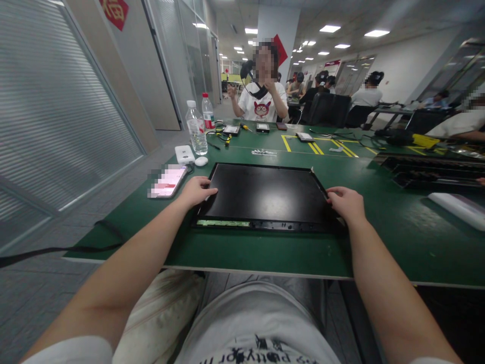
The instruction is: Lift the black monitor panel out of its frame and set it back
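A flat black display panel [265, 194] lies on the green table in front of me, with a green circuit strip [223, 223] along its near edge. My left hand [197, 192] grips the panel's left edge, thumb over the top face and fingers at the side. On the opposite side, my right hand [346, 203] pinches the right edge between thumb and curled fingers. At the far right corner a small light piece [312, 170] sticks up from the frame. The panel's underside is hidden.
Left of the panel are a phone [170, 181], a white box [184, 154] and two bottles [196, 129]. Drives [262, 128], cables and yellow-handled tools lie at the back. Long black frames [424, 167] and a white bar [458, 210] are right. Across the table sits a person [261, 103].
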The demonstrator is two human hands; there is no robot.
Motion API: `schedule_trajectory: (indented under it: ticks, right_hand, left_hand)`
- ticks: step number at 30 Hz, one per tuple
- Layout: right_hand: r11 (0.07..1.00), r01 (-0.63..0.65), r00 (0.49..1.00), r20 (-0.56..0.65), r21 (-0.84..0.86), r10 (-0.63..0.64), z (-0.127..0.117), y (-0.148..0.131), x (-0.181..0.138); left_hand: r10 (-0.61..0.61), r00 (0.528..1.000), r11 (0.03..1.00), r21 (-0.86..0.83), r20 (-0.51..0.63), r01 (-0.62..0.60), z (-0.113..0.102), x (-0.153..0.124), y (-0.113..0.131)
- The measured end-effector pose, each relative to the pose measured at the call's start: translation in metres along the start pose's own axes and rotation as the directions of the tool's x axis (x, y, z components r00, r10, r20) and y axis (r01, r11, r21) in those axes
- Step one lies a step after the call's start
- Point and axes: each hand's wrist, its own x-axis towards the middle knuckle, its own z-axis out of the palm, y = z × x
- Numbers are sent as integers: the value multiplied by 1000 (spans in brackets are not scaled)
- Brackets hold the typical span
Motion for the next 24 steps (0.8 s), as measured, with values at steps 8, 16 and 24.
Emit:
schedule_trajectory:
  ticks: [8, 16, 24]
  right_hand:
    - [999, -38, 999, 20, -7, 38, -3, -6, -3]
    - [998, -60, 998, 20, 9, 60, -5, -11, -5]
    - [999, -45, 999, 10, 27, 45, -4, -8, -3]
  left_hand:
    - [-48, 995, 999, -21, -91, 46, 0, -2, 2]
    - [-33, 996, 993, -117, -77, 23, 3, -2, 4]
    - [50, 997, 998, 53, -55, -47, -1, -2, 7]
